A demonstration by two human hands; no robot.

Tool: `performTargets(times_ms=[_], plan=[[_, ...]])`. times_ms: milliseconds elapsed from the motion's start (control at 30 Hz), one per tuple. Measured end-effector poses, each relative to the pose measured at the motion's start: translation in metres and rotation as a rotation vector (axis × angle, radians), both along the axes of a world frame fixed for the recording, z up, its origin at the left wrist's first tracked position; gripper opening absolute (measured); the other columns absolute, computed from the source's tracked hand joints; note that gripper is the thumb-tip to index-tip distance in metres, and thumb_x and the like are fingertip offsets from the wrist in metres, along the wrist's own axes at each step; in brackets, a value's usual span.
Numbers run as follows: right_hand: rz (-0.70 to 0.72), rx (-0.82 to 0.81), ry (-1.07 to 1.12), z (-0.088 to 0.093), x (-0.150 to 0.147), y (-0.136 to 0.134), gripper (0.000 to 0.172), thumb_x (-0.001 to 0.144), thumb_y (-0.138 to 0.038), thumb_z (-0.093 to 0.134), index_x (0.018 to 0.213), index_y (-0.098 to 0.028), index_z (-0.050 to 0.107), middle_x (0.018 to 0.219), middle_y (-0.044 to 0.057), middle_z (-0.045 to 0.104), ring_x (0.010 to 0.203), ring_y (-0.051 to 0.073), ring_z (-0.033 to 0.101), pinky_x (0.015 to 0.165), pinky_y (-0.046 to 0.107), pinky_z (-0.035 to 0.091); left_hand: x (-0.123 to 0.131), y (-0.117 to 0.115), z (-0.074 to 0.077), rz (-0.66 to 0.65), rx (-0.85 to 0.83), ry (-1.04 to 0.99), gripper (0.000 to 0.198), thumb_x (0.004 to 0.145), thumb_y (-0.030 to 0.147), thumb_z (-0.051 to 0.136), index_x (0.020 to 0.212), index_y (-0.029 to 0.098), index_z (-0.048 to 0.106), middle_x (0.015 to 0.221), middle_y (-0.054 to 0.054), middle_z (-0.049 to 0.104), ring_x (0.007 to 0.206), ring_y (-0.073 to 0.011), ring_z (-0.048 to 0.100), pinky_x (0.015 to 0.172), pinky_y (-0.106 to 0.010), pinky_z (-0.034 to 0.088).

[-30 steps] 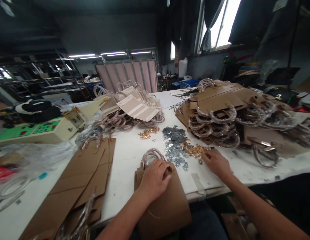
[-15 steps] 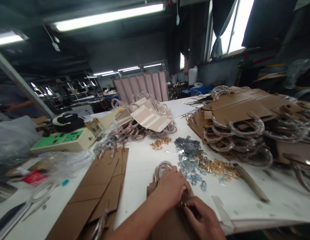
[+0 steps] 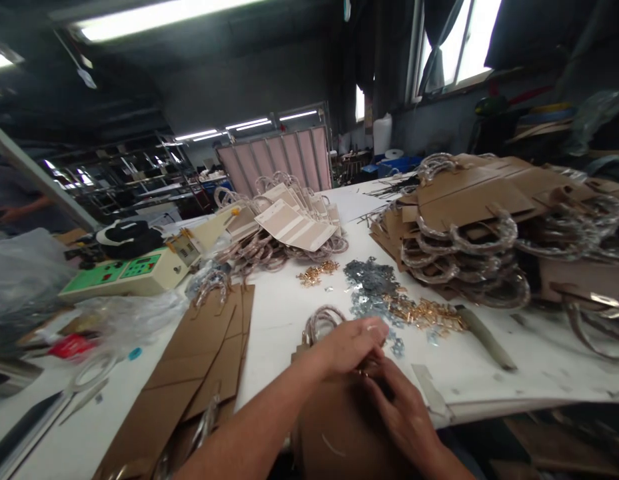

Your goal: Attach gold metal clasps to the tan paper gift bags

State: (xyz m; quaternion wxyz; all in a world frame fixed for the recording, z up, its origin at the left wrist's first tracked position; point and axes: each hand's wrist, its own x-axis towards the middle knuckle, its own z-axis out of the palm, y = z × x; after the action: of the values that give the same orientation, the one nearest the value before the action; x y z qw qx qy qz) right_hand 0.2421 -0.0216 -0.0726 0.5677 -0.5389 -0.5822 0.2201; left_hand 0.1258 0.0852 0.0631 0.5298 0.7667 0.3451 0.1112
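Note:
A brown bag (image 3: 339, 427) stands in front of me at the table edge, its plastic-wrapped handles (image 3: 325, 323) rising at the top. My left hand (image 3: 354, 343) lies across its upper edge, fingers bent over towards the right and partly hidden. Close against it, my right hand (image 3: 402, 400) pinches at the same edge, with a small gold metal piece (image 3: 363, 374) glinting at its fingertips. Beyond the hands lie a heap of small grey metal plates (image 3: 372, 287) and a spread of gold hardware pieces (image 3: 426, 313).
Flat brown bag pieces (image 3: 189, 373) lie at the left. Stacked brown bags with wrapped handles (image 3: 474, 200) fill the right side. Beige panels (image 3: 294, 223) are piled at the back, near a green-topped machine (image 3: 124, 273). A greenish bar (image 3: 486, 340) lies at right; scissors (image 3: 84, 373) far left.
My left hand has shifted right and its fingers now reach over towards my right hand. The right hand has come up closer to the bag's top edge. The view has tilted down slightly.

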Motion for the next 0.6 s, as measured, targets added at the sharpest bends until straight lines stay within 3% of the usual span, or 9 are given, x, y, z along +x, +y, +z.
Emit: performTargets(times_ms=[67,100,200,267,367,467,600], plan=[[-0.014,-0.026,0.052,0.011,0.001,0.0,0.021,0.098,-0.041,0.062,0.095,-0.025,0.076,0.136,0.01,0.069,0.133,0.032,0.06,0.112,0.045,0.051,-0.005,0.003,-0.008,0.055,-0.109,-0.12,0.064,0.099,0.062,0.041,0.142,0.017,0.056,0.104,-0.01,0.078,0.099,-0.0247,0.072,0.09,-0.037,0.054],[-0.029,-0.055,0.084,0.014,0.002,0.001,0.022,0.097,-0.042,0.062,0.095,-0.025,0.075,0.139,0.011,0.066,0.133,0.032,0.06,0.111,0.046,0.051,-0.008,0.003,-0.013,0.102,-0.066,-0.127,0.057,0.1,0.057,0.043,0.139,0.017,0.057,0.104,-0.008,0.077,0.098,-0.023,0.071,0.089,-0.036,0.054],[-0.079,-0.224,0.246,0.015,0.012,0.004,0.03,0.095,-0.051,0.063,0.095,-0.024,0.073,0.138,0.012,0.065,0.108,0.03,0.071,0.084,0.041,0.063,-0.019,-0.002,-0.031,0.27,0.29,0.007,0.032,0.093,0.038,0.057,0.119,0.02,0.064,0.102,-0.005,0.073,0.094,-0.0216,0.068,0.087,-0.036,0.052],[-0.091,-0.304,0.335,0.013,0.022,0.008,0.035,0.093,-0.056,0.065,0.098,-0.022,0.072,0.121,0.012,0.071,0.086,0.026,0.072,0.063,0.034,0.061,-0.026,-0.008,-0.041,0.294,0.51,0.156,0.024,0.086,0.031,0.067,0.109,0.022,0.066,0.101,-0.004,0.071,0.094,-0.0232,0.066,0.087,-0.037,0.051],[-0.095,-0.304,0.294,0.011,0.034,0.012,0.035,0.09,-0.055,0.069,0.094,-0.021,0.073,0.089,0.006,0.071,0.073,0.022,0.068,0.062,0.031,0.057,-0.031,-0.015,-0.049,0.227,0.682,0.291,0.036,0.079,0.03,0.076,0.112,0.022,0.064,0.111,-0.007,0.069,0.106,-0.028,0.064,0.095,-0.041,0.05],[-0.11,-0.26,0.186,0.015,0.038,0.013,0.03,0.091,-0.051,0.068,0.094,-0.022,0.075,0.085,0.004,0.072,0.07,0.02,0.068,0.068,0.031,0.055,-0.029,-0.015,-0.049,0.194,0.694,0.347,0.046,0.079,0.03,0.077,0.121,0.02,0.06,0.117,-0.01,0.068,0.111,-0.0297,0.064,0.098,-0.042,0.05],[-0.109,-0.241,0.001,0.019,0.036,0.013,0.025,0.093,-0.046,0.065,0.097,-0.024,0.076,0.083,0.004,0.074,0.068,0.02,0.068,0.067,0.031,0.053,-0.026,-0.012,-0.046,0.192,0.645,0.398,0.046,0.08,0.031,0.076,0.121,0.022,0.058,0.111,-0.009,0.07,0.105,-0.0294,0.067,0.093,-0.041,0.052]])
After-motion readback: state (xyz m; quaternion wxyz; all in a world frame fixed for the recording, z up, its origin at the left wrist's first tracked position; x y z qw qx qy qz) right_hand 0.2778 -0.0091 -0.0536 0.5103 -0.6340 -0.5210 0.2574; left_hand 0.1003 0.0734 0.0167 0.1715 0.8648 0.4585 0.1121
